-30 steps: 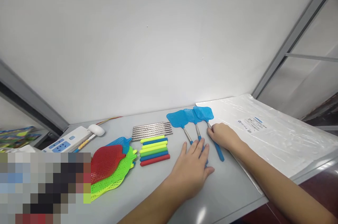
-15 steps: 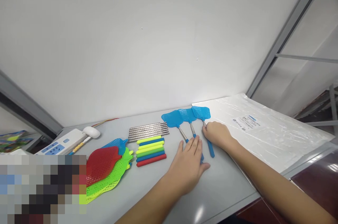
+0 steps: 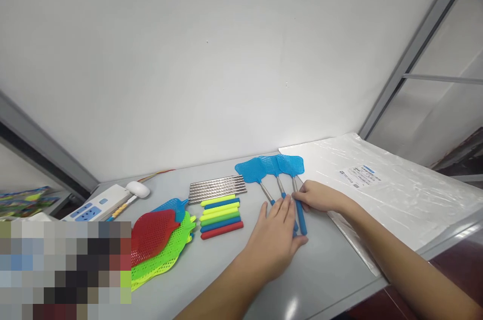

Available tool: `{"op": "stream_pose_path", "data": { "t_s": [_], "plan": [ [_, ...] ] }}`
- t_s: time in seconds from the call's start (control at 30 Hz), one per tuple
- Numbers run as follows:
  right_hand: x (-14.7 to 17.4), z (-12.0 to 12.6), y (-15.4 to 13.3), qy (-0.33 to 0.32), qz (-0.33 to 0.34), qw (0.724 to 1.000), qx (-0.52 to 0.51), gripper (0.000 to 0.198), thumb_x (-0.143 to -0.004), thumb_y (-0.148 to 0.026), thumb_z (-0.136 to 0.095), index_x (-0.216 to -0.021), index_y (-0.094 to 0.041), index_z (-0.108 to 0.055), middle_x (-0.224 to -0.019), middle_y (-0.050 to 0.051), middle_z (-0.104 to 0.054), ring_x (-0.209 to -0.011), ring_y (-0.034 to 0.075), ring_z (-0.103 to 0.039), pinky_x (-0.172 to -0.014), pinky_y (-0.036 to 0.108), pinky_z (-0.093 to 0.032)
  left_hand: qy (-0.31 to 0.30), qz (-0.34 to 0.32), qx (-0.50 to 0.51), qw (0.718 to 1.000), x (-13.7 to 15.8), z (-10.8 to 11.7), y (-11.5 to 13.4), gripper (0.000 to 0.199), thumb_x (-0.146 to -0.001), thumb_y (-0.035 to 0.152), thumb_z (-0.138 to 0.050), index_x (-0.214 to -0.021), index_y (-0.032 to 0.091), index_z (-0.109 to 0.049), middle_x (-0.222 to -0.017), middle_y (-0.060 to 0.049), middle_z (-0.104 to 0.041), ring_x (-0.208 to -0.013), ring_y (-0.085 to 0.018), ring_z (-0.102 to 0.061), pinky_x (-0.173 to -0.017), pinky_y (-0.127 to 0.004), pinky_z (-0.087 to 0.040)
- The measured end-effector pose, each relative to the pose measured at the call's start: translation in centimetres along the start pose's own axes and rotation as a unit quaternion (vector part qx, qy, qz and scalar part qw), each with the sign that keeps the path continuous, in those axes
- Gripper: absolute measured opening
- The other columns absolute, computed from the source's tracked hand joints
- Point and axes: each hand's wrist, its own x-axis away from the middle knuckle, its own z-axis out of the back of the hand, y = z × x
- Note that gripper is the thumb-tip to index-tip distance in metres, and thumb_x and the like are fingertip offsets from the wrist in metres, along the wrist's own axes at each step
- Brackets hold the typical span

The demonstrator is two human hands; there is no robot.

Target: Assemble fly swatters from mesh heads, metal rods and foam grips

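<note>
On the grey table (image 3: pixel 332 264), the left hand (image 3: pixel 272 239) lies flat over 2 blue swatters (image 3: pixel 252 170), the right hand (image 3: pixel 317 195) pinching another swatter (image 3: pixel 292 164).

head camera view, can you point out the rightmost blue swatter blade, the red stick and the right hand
Rightmost blue swatter blade (image 3: pixel 293 165): head view, middle of its mesh face.
Red stick (image 3: pixel 222 230): head view, midway along its length.
Right hand (image 3: pixel 316 195): head view, back of the hand.

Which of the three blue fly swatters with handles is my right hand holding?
The rightmost blue fly swatter, nearest the white package; your left hand lies over the other two.
</note>
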Motion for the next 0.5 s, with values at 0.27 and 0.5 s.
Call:
{"op": "stream_pose_path", "data": {
  "t_s": [0.27,0.5],
  "plan": [
    [-0.20,-0.33,-0.73,0.050,-0.002,0.999,-0.009,0.048,-0.089,-0.033,-0.039,-0.045,-0.020,-0.056,-0.048,0.003,-0.058,-0.052,0.016,-0.056,-0.065,0.027,-0.039,-0.002,0.005,0.002,1.000,-0.20,-0.01,0.10,0.069,-0.096,0.055,-0.028,-0.153,0.018,-0.015,-0.159,-0.008,-0.015,-0.144,-0.029,-0.019,-0.116,-0.054,-0.016],
    [-0.82,-0.76,-0.39,0.073,-0.011,0.997,0.021,0.046,-0.088,-0.027,-0.039,-0.047,-0.019,-0.058,-0.051,0.005,-0.060,-0.053,0.017,-0.057,-0.063,0.027,-0.037,0.008,0.003,-0.004,1.000,-0.22,-0.06,0.05,0.069,-0.096,0.056,-0.028,-0.152,0.017,-0.017,-0.158,-0.008,-0.016,-0.144,-0.028,-0.021,-0.116,-0.052,-0.018]
  ]
}}
